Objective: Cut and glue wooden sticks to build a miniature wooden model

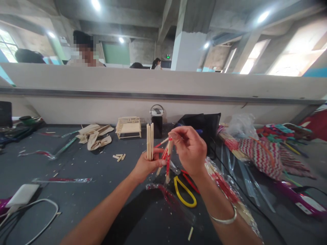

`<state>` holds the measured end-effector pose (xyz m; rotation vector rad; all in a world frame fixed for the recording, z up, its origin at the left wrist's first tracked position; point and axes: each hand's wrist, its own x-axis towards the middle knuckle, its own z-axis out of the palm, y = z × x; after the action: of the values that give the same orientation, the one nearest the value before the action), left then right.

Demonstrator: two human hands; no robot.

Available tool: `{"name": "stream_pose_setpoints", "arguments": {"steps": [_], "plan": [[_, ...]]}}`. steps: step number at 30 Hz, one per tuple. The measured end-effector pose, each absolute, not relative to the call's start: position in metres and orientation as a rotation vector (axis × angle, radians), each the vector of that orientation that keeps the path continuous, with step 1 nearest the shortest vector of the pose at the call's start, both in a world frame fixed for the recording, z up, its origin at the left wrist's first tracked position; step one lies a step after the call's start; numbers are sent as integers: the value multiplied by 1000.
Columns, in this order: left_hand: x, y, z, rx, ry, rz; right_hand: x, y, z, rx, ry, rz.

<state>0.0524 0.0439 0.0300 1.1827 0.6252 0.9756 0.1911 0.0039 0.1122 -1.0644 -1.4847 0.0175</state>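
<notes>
We hold a bundle of pale sticks (pixel 150 141) upright in our left hand (pixel 146 167), above the dark surface (pixel 76 195). With our right hand (pixel 190 149) we pinch the top of some red-banded sticks (pixel 168 160) (just beside the pale ones). Near them lies a yellow loop (pixel 190 205); farther back stands a miniature wooden bench (pixel 128 128).
</notes>
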Motion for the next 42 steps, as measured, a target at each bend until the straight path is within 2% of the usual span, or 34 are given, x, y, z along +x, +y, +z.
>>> {"name": "stream_pose_setpoints", "arguments": {"steps": [7, 14, 19, 28, 37, 42], "plan": [[50, 48, 31, 1167, 792, 1046, 188, 31, 90, -1055, -1450, 196], [49, 58, 26, 1137, 857, 1075, 203, 39, 89, -1112, -1496, 49], [47, 60, 25, 1162, 864, 1106, 203, 39, 88, -1113, -1665, -201], [43, 63, 27, 1241, 844, 1094, 187, 44, 76, -1175, -1687, 331], [37, 64, 35, 1240, 865, 981, 190, 49, 71, -1234, -1644, 407], [21, 75, 44, 1187, 949, 1057, 195, 47, 74, -1164, -1461, 298]]}}
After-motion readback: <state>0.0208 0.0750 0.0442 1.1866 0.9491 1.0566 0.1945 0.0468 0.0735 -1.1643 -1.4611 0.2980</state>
